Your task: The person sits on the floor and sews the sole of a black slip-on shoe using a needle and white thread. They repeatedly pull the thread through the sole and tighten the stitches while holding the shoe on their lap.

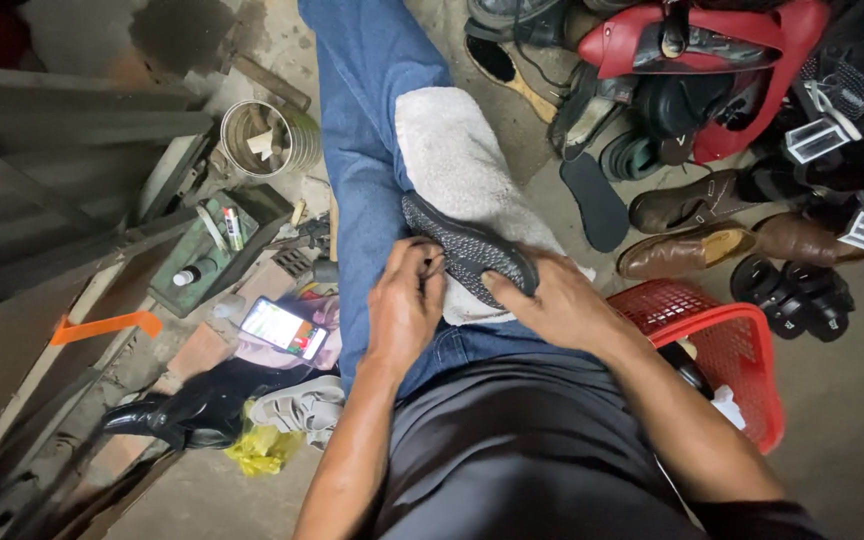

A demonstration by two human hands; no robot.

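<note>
You wear faded blue jeans (367, 150), a dark grey shirt (522, 450) loose over your lap, and a short black sleeve (762, 518) on your right arm; both forearms are bare.

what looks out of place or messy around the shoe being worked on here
A loose black insole lies alone on the floor, apart from any shoe. A phone with its screen lit sits on clutter by the knee. Both hands, left and right, hold the dark shoe.
</note>
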